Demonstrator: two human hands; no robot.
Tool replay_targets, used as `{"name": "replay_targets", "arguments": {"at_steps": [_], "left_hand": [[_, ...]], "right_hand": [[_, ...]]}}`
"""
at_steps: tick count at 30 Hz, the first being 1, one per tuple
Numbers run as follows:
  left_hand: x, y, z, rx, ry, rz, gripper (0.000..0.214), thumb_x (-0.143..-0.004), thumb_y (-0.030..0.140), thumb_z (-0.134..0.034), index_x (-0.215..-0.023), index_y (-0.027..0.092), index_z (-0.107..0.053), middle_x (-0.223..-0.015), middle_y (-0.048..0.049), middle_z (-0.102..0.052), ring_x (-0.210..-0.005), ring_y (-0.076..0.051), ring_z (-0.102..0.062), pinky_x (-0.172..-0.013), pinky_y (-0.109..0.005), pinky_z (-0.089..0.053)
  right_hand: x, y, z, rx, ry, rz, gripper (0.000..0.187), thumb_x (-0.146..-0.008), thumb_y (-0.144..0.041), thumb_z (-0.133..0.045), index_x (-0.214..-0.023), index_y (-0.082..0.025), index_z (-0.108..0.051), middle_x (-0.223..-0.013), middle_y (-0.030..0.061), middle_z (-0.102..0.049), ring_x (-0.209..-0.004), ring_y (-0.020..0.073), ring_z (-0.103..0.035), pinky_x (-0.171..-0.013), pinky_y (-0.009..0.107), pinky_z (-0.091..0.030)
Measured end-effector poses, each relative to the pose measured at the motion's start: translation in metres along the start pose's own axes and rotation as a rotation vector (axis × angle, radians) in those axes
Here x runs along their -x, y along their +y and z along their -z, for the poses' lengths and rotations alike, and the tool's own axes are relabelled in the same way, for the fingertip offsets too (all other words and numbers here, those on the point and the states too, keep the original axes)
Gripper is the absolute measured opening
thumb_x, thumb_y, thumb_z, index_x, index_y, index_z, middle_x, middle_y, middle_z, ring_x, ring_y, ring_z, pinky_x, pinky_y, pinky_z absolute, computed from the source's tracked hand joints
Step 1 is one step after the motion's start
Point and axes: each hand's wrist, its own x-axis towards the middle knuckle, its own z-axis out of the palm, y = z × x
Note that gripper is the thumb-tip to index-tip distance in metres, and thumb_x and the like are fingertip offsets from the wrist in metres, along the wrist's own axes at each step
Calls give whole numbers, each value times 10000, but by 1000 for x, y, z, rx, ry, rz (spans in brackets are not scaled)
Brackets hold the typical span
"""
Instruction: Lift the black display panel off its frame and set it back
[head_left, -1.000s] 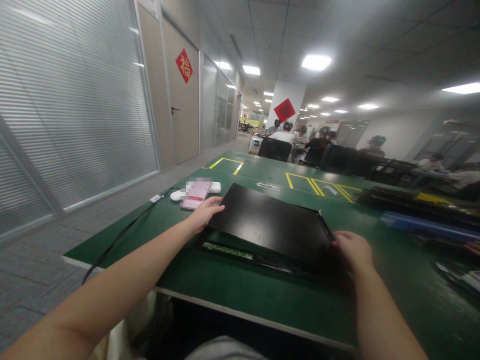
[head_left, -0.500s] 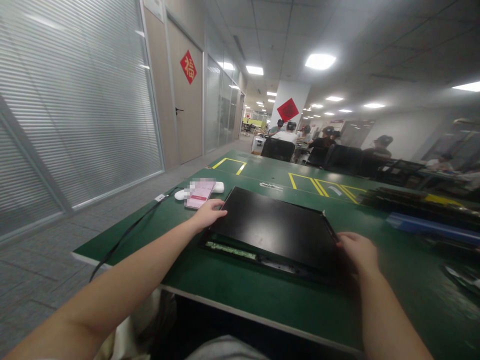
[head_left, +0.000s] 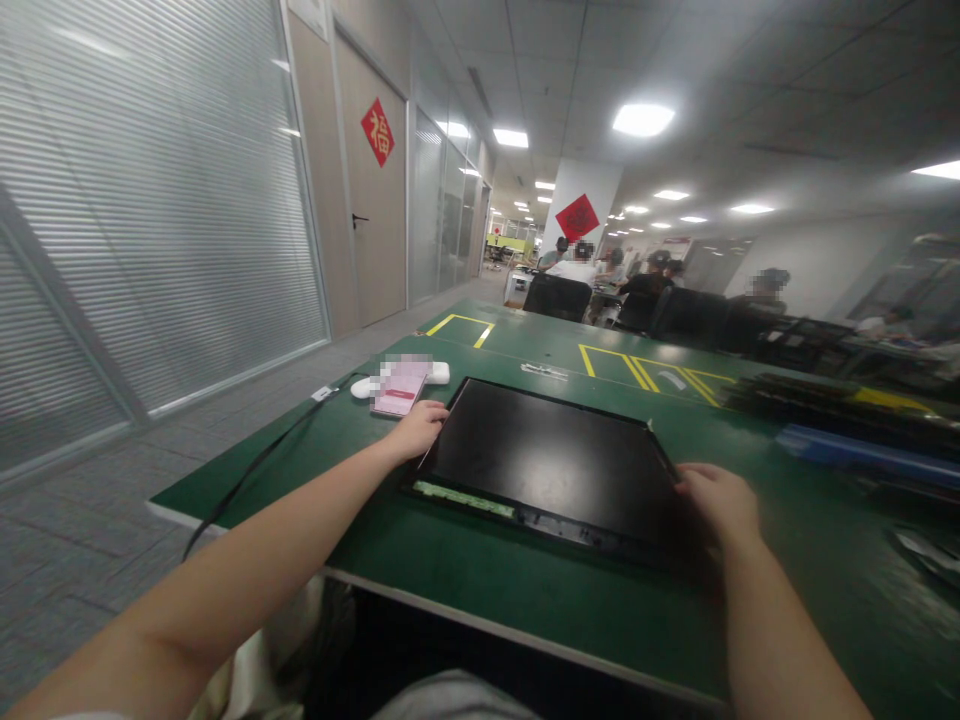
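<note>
A flat black display panel (head_left: pixel 551 460) lies on the green table (head_left: pixel 480 585), with a green circuit strip (head_left: pixel 461 499) showing along its near edge. My left hand (head_left: pixel 416 430) grips the panel's left edge, fingers curled over it. At the panel's right near corner my right hand (head_left: pixel 720 500) holds the edge, fingers wrapped round it. Both forearms reach in from the bottom of the view.
A pink phone (head_left: pixel 401 388) and a white object (head_left: pixel 439 373) lie just beyond my left hand. A black cable (head_left: pixel 255 465) runs off the table's left edge. Dark panels (head_left: pixel 825 400) and a blue strip (head_left: pixel 862 445) lie at the right. Several people sit at the far end.
The panel's far edge has come down from a tilt and now lies nearly flat on the table. Both hands stayed on its edges.
</note>
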Motion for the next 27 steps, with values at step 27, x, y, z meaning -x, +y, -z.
{"name": "replay_targets", "arguments": {"at_steps": [27], "left_hand": [[0, -2, 1, -266, -120, -143, 454, -870, 106, -429, -1192, 120, -748, -1362, -164, -615, -1289, -286, -566, -1137, -364, -403]], "right_hand": [[0, 1, -1, -17, 19, 36, 358, -708, -324, -552, -962, -230, -785, -813, 58, -770, -775, 257, -668, -624, 336, -441]]}}
